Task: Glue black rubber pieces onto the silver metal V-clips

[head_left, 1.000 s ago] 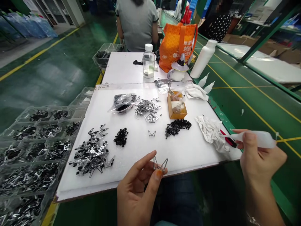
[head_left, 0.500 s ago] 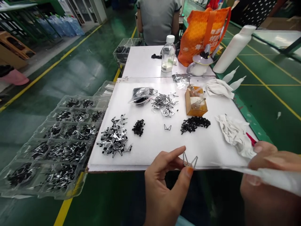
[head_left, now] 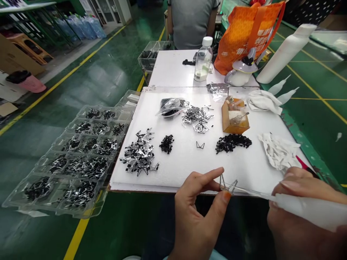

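Note:
My left hand (head_left: pixel 200 216) pinches a small bent metal clip (head_left: pixel 233 185) between thumb and fingertips at the table's front edge; the clip's two prongs point up. Closed around a white squeeze bottle (head_left: pixel 306 209), my right hand (head_left: pixel 292 231) points its long thin nozzle (head_left: pixel 255 192) leftward. The nozzle's tip is at the clip's right prong; whether they touch I cannot tell. Ahead of my hands a single metal clip (head_left: pixel 200 145) lies on the white table top. Small black pieces lie in a right heap (head_left: pixel 233 143) and a left heap (head_left: pixel 166 144).
Clips with black ends form a pile (head_left: pixel 139 155) at left; bare clips form another pile (head_left: pixel 195 115) near a plastic bag (head_left: pixel 170 108). A compartment tray (head_left: pixel 54 169) stands left. Farther back are an amber box (head_left: pixel 235 122), crumpled cloth (head_left: pixel 279 150), a bottle (head_left: pixel 203 61) and a seated person (head_left: pixel 193 25).
My right hand has brought the squeeze bottle leftward, so its nozzle tip now reaches the clip. My left hand keeps its pinch. The whole view has shifted slightly.

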`<state>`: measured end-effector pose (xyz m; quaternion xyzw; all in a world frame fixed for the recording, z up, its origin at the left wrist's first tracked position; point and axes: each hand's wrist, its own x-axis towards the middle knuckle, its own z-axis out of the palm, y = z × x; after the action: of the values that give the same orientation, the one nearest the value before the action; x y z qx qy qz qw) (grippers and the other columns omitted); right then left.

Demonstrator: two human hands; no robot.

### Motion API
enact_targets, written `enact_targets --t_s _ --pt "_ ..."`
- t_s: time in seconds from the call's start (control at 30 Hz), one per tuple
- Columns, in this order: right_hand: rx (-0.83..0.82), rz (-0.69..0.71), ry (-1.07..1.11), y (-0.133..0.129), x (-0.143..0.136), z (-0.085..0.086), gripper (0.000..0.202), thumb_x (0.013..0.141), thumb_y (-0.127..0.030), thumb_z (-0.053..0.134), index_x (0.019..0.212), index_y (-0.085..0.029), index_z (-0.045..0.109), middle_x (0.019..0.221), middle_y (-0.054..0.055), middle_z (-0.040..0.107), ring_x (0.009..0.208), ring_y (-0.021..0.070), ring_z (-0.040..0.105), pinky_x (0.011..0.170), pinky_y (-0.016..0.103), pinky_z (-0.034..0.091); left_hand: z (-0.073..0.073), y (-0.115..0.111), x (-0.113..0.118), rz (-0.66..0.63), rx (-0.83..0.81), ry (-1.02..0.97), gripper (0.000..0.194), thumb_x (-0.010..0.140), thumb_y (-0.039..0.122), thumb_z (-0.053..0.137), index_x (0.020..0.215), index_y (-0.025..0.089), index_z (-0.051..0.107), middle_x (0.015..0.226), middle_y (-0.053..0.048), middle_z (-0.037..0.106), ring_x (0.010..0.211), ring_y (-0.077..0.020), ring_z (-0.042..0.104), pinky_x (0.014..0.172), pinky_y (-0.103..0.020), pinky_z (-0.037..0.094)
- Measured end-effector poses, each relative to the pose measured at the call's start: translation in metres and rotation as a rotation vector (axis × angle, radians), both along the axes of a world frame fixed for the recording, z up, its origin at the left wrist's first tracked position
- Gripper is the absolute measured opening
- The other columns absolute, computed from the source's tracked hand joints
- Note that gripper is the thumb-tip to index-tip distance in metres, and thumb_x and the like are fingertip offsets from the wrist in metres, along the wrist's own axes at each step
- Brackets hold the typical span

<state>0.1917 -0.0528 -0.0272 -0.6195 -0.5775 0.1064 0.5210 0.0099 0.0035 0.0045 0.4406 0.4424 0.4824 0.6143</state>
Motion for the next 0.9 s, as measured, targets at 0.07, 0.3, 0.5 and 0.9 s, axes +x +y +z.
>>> enact_targets --t_s 0.07,0.3,0.5,0.9 --pt "0.098 -0.059 0.133 0.007 -0.005 0.009 0.048 0.109 -0.045 0.030 0.124 -0.043 0.076 0.094 0.009 0.067 0.104 0.0387 0.061 0.124 0.063 0.021 0.000 0.000 0.000 -0.001 0.002 0.002 0.041 0.091 0.012 0.078 0.121 0.040 0.084 0.093 0.001 0.074 0.088 -0.0142 0.072 0.088 -0.023 0.060" --pt "0.082 -0.117 0.228 0.007 -0.011 0.011 0.046 0.108 -0.051 0.037 0.109 -0.039 0.082 0.092 0.009 0.072 0.101 0.0385 0.065 0.126 0.064 0.020 0.000 -0.001 0.000 -0.002 -0.001 0.003 0.041 0.091 0.013 0.078 0.121 0.040 0.084 0.092 0.001 0.073 0.088 -0.0146 0.071 0.088 -0.024 0.059" --pt "0.068 -0.069 0.143 0.018 -0.007 0.017 0.046 0.105 -0.061 0.045 0.108 -0.035 0.083 0.089 0.010 0.073 0.095 0.0390 0.068 0.107 0.066 0.040 0.000 -0.001 0.000 -0.010 -0.009 -0.009 0.039 0.092 0.014 0.078 0.121 0.040 0.084 0.093 0.001 0.072 0.089 -0.0145 0.070 0.089 -0.024 0.057" --pt "0.294 0.090 0.413 0.037 -0.006 -0.002 0.056 0.102 -0.071 0.050 0.106 -0.026 0.082 0.086 0.008 0.070 0.079 0.0308 0.066 0.090 0.061 0.046 -0.001 -0.001 -0.001 -0.019 0.002 -0.019 0.039 0.094 0.015 0.077 0.123 0.041 0.083 0.094 0.002 0.072 0.091 -0.0141 0.070 0.090 -0.024 0.055"
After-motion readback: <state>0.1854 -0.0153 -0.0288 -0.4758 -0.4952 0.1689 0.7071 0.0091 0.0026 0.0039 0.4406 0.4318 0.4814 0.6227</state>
